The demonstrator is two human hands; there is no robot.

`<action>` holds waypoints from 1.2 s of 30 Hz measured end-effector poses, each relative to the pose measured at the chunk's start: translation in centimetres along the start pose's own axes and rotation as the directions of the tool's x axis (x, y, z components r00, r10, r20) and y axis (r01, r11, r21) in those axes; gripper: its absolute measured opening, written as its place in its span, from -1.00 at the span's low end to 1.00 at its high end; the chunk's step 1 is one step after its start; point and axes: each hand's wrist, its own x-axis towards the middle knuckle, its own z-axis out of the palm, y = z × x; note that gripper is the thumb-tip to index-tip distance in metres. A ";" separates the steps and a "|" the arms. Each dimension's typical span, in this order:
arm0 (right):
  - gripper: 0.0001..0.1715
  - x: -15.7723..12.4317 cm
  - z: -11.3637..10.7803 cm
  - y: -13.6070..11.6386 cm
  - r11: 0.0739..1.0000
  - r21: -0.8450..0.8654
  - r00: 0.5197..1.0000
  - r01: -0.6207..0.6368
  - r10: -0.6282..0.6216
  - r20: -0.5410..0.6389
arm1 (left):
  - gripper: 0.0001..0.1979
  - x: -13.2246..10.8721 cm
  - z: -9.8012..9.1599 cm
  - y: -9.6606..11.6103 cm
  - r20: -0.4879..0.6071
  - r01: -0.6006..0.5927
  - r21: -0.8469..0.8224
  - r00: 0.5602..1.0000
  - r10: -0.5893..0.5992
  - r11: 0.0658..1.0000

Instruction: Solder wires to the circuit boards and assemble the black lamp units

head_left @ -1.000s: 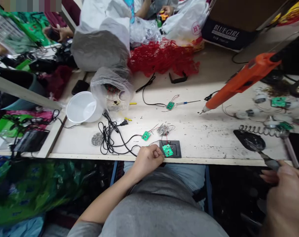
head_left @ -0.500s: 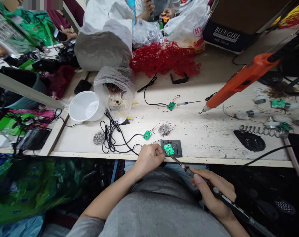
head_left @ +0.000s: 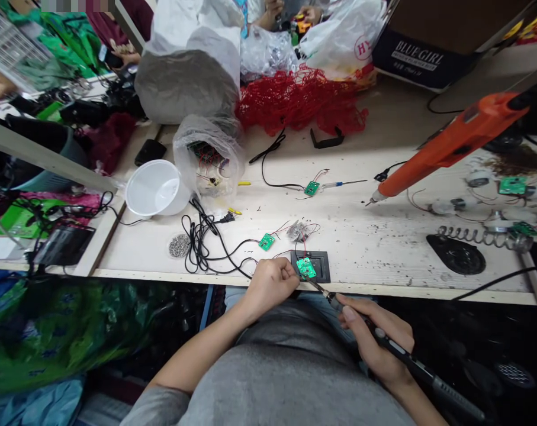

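My right hand [head_left: 379, 334] is wrapped round the handle of a soldering iron [head_left: 399, 348], whose tip reaches the lower edge of a green circuit board [head_left: 306, 267]. This board lies over a small black plastic part [head_left: 324, 264] at the table's front edge, with thin wires running from it. Just left of the board, my left hand [head_left: 275, 281] is closed in a pinch; what its fingertips hold is hidden. Behind the hands are a second green board [head_left: 266, 241] on a black cable and a small greyish clear part [head_left: 298, 231] with thin wires.
A white bowl [head_left: 155, 188], a bundled black cord [head_left: 201, 236] and a dish of small metal bits [head_left: 178, 245] stand to the left. An orange electric screwdriver [head_left: 446, 148] hangs at the right. Red netting [head_left: 299, 100] lies at the back, near another person's hands [head_left: 310, 14].
The whole view has shifted slightly. The soldering iron and my right hand have moved a little leftward against the board; my left hand keeps its pinch.
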 end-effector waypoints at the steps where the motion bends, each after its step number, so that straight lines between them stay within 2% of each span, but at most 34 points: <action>1: -0.79 0.1 0.0 -0.1 1.000 -0.006 1.000 0.006 -0.006 -0.002 | -0.86 0.0 0.0 0.0 -0.002 -0.003 -0.002 1.000 0.003 1.000; 5: -0.80 0.8 0.1 -0.8 0.994 -0.043 0.994 0.102 -0.104 -0.043 | -0.86 0.1 0.0 0.1 -0.002 0.002 -0.009 1.000 -0.002 1.000; 8: -0.73 1.3 0.1 -1.3 0.978 -0.054 0.979 0.202 -0.203 -0.024 | -0.87 0.1 -0.1 0.2 -0.005 -0.001 -0.002 1.000 0.001 1.000; 11: -0.70 1.6 0.1 -1.6 0.970 -0.054 0.971 0.239 -0.240 -0.017 | -0.88 0.0 -0.1 0.3 -0.008 0.001 0.006 1.000 -0.001 1.000; 21: -0.69 0.9 0.7 -0.5 0.976 -0.018 0.972 0.217 -0.217 -0.085 | -0.87 0.0 0.0 0.3 -0.017 0.001 0.029 1.000 -0.001 1.000; 26: -0.68 0.7 -0.2 -0.8 0.988 -0.014 0.988 0.153 -0.153 -0.023 | -0.87 0.0 0.0 0.5 -0.025 0.017 0.032 1.000 -0.016 0.999; 30: -0.68 0.4 -0.5 -0.7 0.990 -0.001 0.986 0.142 -0.142 -0.086 | -0.86 0.0 -0.1 0.7 -0.017 0.032 0.019 0.999 -0.032 0.999; 36: -0.67 -0.1 -0.3 -0.2 0.992 0.007 0.987 0.130 -0.128 -0.098 | -0.86 0.1 -0.1 0.5 -0.021 0.018 0.018 1.000 -0.017 1.000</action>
